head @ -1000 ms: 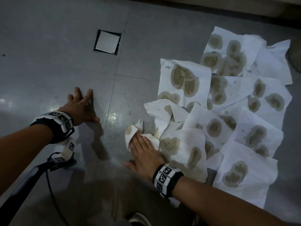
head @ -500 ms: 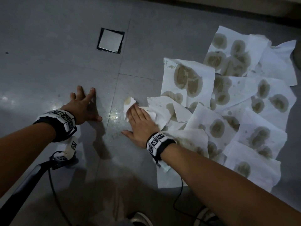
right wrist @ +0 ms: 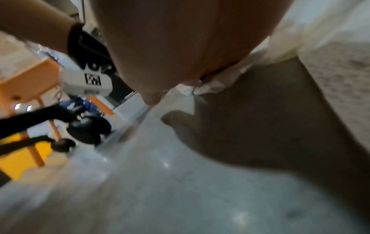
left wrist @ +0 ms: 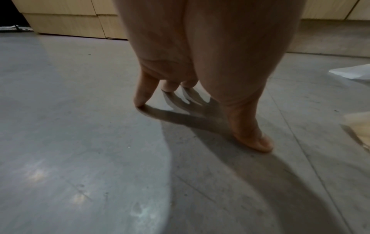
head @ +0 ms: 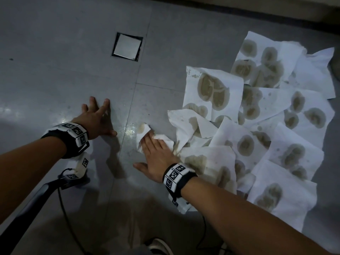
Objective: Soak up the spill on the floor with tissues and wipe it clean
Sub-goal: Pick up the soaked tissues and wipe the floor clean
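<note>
My left hand (head: 95, 122): flat on the floor (head: 55, 74) with fingers spread and straight, holding nothing; in the left wrist view the fingertips (left wrist: 140, 101) and thumb touch the tile, left of the floor seam.
My right hand (head: 156, 155): palm down, fingers straight, pressing a crumpled tissue (head: 147, 133) onto the floor; thumb stretched out to the side on bare tile. The right wrist view is blurred, showing only a bit of white paper under my palm.
Crumpled tissue: white with a brown wet patch at its far corner, lying just right of the floor seam, at the left edge of the tissue pile.
Tissue pile (head: 257, 126): many white sheets spread flat and overlapping to the right of my right hand, most with dark brown soaked blotches.
Spill: a wet, shiny smear (head: 130, 130) on the tile between my two hands, just beside the crumpled tissue.
Floor hatch (head: 127, 46): square pale plate set in the floor, well beyond my left hand.
Wristbands (head: 176, 175): black bands with checkered markers on both wrists.
</note>
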`<state>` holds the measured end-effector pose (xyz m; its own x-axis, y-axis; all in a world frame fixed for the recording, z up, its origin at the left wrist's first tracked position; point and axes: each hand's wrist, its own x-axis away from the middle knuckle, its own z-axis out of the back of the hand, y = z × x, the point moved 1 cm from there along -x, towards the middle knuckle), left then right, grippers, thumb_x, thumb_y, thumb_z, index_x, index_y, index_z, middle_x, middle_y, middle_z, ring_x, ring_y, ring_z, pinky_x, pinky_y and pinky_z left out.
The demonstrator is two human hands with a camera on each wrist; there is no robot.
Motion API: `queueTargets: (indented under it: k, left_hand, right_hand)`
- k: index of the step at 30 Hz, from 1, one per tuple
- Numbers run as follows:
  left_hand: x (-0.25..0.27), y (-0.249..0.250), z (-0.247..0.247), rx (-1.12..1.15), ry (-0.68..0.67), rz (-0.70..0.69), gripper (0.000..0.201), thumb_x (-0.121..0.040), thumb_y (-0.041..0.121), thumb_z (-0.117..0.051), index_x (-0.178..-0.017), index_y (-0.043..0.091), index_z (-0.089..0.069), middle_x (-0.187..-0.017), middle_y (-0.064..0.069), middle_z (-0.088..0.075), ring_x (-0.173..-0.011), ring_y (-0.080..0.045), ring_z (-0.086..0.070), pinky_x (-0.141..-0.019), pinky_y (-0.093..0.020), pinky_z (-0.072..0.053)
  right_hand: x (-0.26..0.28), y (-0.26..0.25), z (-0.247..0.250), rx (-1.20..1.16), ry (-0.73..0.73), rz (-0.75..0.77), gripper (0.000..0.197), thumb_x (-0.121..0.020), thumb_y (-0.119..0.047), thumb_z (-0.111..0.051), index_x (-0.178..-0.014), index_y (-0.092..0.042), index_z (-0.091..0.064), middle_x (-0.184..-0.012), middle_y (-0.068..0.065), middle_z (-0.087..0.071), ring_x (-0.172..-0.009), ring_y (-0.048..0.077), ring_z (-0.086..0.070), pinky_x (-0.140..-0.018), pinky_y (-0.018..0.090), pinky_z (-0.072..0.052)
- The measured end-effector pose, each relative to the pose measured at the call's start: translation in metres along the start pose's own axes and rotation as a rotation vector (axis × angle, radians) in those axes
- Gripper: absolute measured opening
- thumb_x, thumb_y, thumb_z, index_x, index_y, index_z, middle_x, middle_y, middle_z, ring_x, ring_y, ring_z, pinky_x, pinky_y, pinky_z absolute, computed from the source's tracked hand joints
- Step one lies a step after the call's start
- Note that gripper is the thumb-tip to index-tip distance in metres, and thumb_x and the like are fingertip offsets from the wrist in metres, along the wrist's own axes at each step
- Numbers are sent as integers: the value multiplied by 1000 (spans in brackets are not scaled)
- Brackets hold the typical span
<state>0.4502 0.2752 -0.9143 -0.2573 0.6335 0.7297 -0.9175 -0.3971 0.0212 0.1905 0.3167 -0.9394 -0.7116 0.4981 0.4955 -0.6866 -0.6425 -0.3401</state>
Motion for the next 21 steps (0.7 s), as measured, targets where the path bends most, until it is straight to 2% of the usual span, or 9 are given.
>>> queueTargets:
  k: [3,8,10,12,15,17,19,21]
  left_hand:
    - [-2,-2,-1,-13,-7,3,129,-70,62,-79,-155,41,16,-162,-8,28,-150,-40,13,-117,-62,-21]
    - [-6,-2,0,-35,-6,-3,130,-69,63,-79,-155,40,16,-162,-9,26,-150,-42,9,-117,-61,-23]
    - [-7,-1,0,-58,-2,4,130,-69,64,-79,-155,39,15,-163,-10,23,-149,-44,6,-117,-61,-24]
    - [-7,1,1,-72,1,10,131,-69,65,-79,-155,37,15,-163,-13,21,-148,-47,3,-117,-60,-24]
    - [-8,3,1,-97,4,0,132,-68,67,-77,-155,33,16,-162,-18,17,-146,-50,-1,-116,-60,-26]
    - [-8,2,0,-104,0,-1,132,-68,66,-77,-155,33,16,-162,-19,17,-146,-50,-2,-115,-60,-27]
    - [-7,3,0,-99,3,-4,131,-69,64,-78,-156,34,15,-162,-17,17,-146,-49,-4,-115,-60,-28]
    - [-6,3,2,-96,13,-6,132,-68,64,-79,-156,33,14,-162,-17,16,-145,-50,-5,-114,-60,-29]
  right_hand:
    - [0,-5,-4,-3,-3,-47,86,-98,-67,-16,-157,-5,-1,-166,13,5,-152,26,10,-123,41,4]
    - [-1,-21,-18,60,-19,69,89,-97,-66,-25,-157,-6,-1,-165,15,3,-152,28,9,-124,44,-2]
    - [0,-21,-23,94,-26,62,88,-97,-64,-28,-157,-6,-2,-166,14,1,-153,28,6,-123,43,-5]
    - [0,-24,-19,87,-19,58,86,-97,-63,-27,-157,-6,0,-166,13,3,-153,27,7,-124,43,-3]
    - [6,-13,-13,7,37,-56,89,-97,-66,-19,-157,-5,4,-164,13,12,-152,27,14,-123,41,4]
    - [13,5,-12,-16,55,-157,89,-97,-68,-16,-156,-5,6,-164,14,13,-151,27,16,-122,40,4]
    - [18,14,-13,-5,34,-190,88,-98,-68,-16,-156,-6,4,-165,13,9,-152,26,14,-121,40,3]
    - [16,13,-10,-66,28,-215,90,-96,-69,-12,-156,-5,7,-164,14,14,-152,27,15,-123,40,4]
